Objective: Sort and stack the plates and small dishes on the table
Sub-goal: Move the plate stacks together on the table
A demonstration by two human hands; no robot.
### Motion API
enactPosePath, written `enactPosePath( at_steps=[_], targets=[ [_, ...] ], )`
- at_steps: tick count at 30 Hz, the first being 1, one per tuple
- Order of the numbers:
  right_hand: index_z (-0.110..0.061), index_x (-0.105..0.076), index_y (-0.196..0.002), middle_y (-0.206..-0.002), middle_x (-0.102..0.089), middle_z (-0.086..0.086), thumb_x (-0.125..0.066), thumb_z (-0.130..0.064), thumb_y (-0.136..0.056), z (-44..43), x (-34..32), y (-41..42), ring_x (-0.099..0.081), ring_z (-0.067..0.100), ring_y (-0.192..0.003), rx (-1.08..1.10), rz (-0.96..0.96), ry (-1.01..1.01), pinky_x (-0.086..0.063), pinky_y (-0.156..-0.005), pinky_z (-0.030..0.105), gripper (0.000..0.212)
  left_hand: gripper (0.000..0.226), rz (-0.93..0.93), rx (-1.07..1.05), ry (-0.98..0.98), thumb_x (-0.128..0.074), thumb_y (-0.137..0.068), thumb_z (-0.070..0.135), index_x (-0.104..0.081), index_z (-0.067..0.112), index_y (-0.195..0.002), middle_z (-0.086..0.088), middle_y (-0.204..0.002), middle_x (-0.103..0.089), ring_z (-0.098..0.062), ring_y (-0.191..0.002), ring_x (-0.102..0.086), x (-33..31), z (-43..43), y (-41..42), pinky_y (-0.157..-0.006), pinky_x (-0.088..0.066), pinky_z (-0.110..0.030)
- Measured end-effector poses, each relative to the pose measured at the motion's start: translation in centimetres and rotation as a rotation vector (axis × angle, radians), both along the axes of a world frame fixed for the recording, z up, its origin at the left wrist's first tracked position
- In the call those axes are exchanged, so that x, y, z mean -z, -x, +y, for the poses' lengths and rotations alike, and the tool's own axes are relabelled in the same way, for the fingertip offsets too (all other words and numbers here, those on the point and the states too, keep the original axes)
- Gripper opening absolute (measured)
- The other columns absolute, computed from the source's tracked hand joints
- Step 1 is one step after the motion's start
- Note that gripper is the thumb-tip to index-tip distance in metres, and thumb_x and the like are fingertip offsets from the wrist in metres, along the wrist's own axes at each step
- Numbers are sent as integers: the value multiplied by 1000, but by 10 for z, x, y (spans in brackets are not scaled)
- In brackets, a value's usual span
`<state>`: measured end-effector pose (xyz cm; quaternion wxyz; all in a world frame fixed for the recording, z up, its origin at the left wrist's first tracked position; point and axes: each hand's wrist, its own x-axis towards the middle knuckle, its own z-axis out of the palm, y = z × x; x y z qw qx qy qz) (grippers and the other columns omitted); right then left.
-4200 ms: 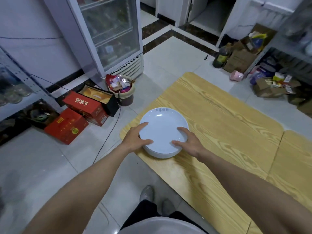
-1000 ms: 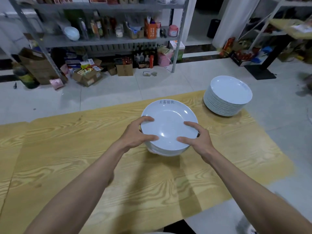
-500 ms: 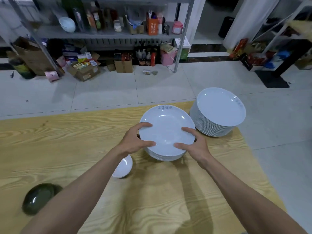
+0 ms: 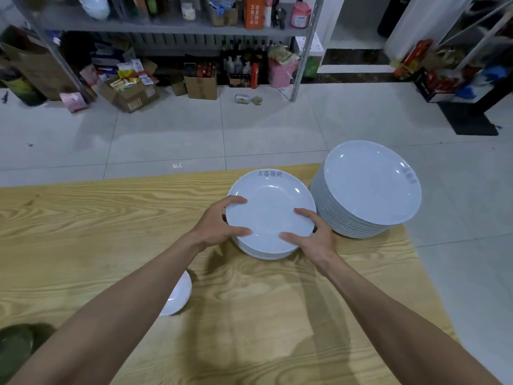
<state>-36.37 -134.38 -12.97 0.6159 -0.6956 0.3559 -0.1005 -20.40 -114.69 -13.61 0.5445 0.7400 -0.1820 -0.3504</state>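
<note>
Metal shelving (image 4: 166, 26) w/ storeroom clutter is seen beyond a wood-grain table (image 4: 83, 232). A short stack of white plates (image 4: 270, 209) is gripped at its near rim by the left hand (image 4: 219, 226) and right hand (image 4: 313, 237), digits clamped over the top plate. It sits just left of the tall plate stack (image 4: 372, 187).

Risk: rims may be knocked together, or the tall stack nudged toward the right table edge.

Lifted vs. resting can't be told. A small dish (image 4: 180, 295) is half hidden by the left forearm.

Short white plate stack (image 4: 270, 215) just beside taller stack (image 4: 369, 187); small dish (image 4: 179, 297) nearer.
</note>
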Motion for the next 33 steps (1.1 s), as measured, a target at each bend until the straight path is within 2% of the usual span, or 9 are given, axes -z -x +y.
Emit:
enactPosePath(
  at_steps=[5,8,12,13,16,19,23,33],
  targets=[
    [-36,-67,-106,-121,-61,-7,-95,-12,-57,-7,10,-12,-60,14,-113,-8,8,-10,-53,-90,24,62,67,11,7,3,-93,-60,13,-63,35,-116,7,-124,-59,-18,-112,-60,8,-5,-11,-88,-57,-37],
    [-32,-67,-110,-123,-60,-7,-95,-10,-58,-10,13,-19,-57,16,-116,-18,3,-2,-51,-99,33,63,68,12,15,-7,-92,-62,14,-62,39,-117,9,-122,-58,-19,-110,-60,8,-7,-16,-70,-58,-28],
    [-35,-66,-106,-121,-59,-11,-95,-12,-58,-11,18,-24,-57,14,-117,-30,-6,2,-50,-95,27,61,68,15,12,-25,-92,-60,16,-61,43,-115,8,-120,-58,-18,-108,-61,11,-8,-22,-57,-56,-23],
    [-36,-66,-106,-122,-60,-9,-95,-12,-58,-11,19,-25,-57,14,-117,-30,-12,2,-50,-95,27,61,69,15,7,-29,-92,-58,18,-61,43,-114,7,-120,-59,-18,-107,-61,11,-8,-23,-59,-58,-27],
    [-36,-67,-107,-128,-59,-2,-95,-13,-58,-12,22,-28,-57,16,-119,-30,-13,9,-50,-101,37,60,71,4,-4,-34,-91,-50,29,-62,43,-114,7,-121,-60,-18,-108,-61,14,-9,-27,-77,-60,-37],
    [-38,-66,-109,-132,-55,-1,-95,-17,-60,-13,23,-29,-54,16,-122,-54,14,30,-47,-105,41,60,74,24,13,-42,-90,-49,34,-61,44,-116,6,-121,-60,-18,-106,-62,15,-9,-29,-77,-60,-46],
    [-41,-64,-108,-132,-54,-3,-94,-20,-62,-12,23,-27,-52,10,-120,-68,10,64,-46,-105,37,59,70,46,26,-11,-90,-53,27,-61,41,-116,9,-120,-61,-9,-105,-62,18,-8,-29,-87,-58,-37],
    [-39,-65,-112,-134,-53,-5,-93,-22,-64,-10,21,-27,-51,12,-122,-67,28,52,-46,-106,37,58,66,80,26,28,-90,-61,17,-60,40,-116,6,-120,-61,-12,-105,-63,23,-8,-30,-82,-58,-29]
  ],
)
